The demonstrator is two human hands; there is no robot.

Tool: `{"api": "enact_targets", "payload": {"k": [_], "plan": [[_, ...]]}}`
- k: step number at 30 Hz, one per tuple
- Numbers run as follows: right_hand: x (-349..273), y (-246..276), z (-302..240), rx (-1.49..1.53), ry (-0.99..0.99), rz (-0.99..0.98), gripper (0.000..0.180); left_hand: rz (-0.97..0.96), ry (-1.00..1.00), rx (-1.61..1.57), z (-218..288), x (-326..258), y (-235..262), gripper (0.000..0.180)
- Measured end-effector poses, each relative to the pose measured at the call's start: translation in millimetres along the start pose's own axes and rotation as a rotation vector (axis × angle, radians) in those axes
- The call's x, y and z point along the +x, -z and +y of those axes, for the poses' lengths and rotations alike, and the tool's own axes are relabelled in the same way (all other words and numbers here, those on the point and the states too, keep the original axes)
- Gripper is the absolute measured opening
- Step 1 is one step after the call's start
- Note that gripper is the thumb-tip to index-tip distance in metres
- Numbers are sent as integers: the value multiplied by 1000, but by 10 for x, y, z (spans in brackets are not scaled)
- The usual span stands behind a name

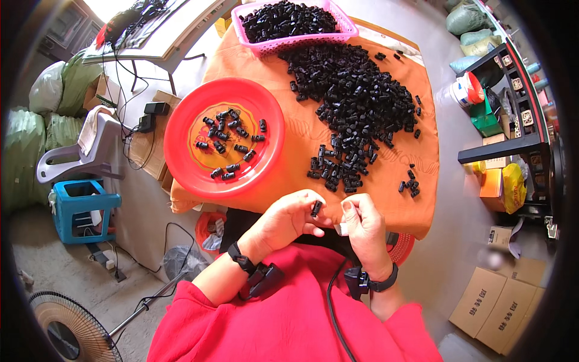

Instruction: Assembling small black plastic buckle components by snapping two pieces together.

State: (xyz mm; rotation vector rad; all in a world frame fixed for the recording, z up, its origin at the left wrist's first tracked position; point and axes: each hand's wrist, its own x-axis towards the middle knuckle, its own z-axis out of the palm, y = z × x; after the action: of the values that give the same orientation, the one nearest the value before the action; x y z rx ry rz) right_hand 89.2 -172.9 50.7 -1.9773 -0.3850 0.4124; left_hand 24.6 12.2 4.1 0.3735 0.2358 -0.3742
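My left hand (283,220) is closed on a small black plastic cylinder (316,209), pinched at thumb and fingertips, which looks like a cord lock. Close beside it, my right hand (365,232) pinches a small, pale, flat piece (342,229); its exact kind is unclear. Both hands are at the near edge of a table with an orange cloth (289,160). Just beyond them lies a big heap of similar black cylinders (356,96). To the left, a round red tray (175,136) holds several more of them, loosely scattered.
A pink basket (300,43) full of black pieces stands at the table's far edge. A few stray pieces (410,184) lie at the right. A blue stool (84,211) and a fan (69,332) stand left; cartons (497,308) and a dark shelf (506,148) are right.
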Motion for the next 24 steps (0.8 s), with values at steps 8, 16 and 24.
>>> {"api": "enact_targets", "payload": {"k": [8,16,24], "plan": [[-10,66,155,94,-42,51,9,585,-543,1393,75,301,-114,18],[-49,66,192,40,-28,77,9,733,-736,2111,-37,425,-23,17],[-53,86,155,40,9,52,10,483,-450,1072,62,186,-137,13]]}}
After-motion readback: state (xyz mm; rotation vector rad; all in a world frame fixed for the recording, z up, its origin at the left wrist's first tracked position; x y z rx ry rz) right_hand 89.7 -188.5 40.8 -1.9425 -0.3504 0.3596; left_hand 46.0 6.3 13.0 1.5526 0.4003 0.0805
